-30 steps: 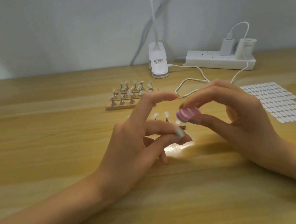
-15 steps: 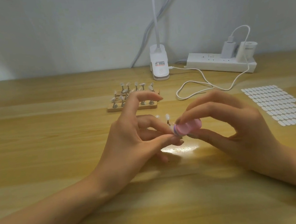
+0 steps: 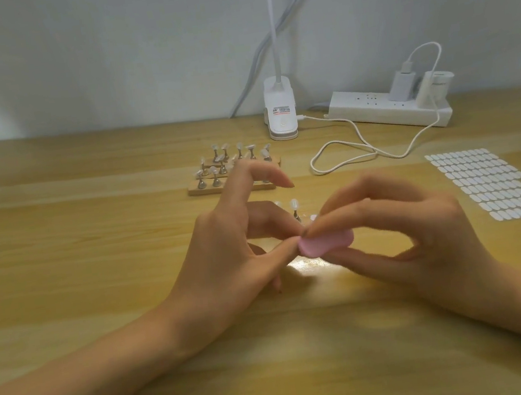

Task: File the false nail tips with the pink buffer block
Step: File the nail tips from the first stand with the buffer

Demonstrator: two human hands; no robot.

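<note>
My right hand (image 3: 423,235) pinches the pink buffer block (image 3: 324,242) between thumb and fingertips, low over the table. My left hand (image 3: 227,254) meets it from the left, thumb and middle finger pinched together at the block's left end, index finger raised and curled. The false nail tip held in that pinch is hidden behind the block. Just behind the hands, two more nail tips on small metal stands (image 3: 294,204) stick up. Farther back, a wooden rack (image 3: 197,190) carries several stands with tips.
A sheet of white adhesive tabs (image 3: 486,184) lies at the right. At the back stand a white clip lamp base (image 3: 280,115) and a power strip (image 3: 386,107), with a looped white cable (image 3: 346,153) between them. The table is light wood.
The two hands have come together and dropped lower. The buffer block now covers the nail tip that showed in my left hand's pinch a second ago.
</note>
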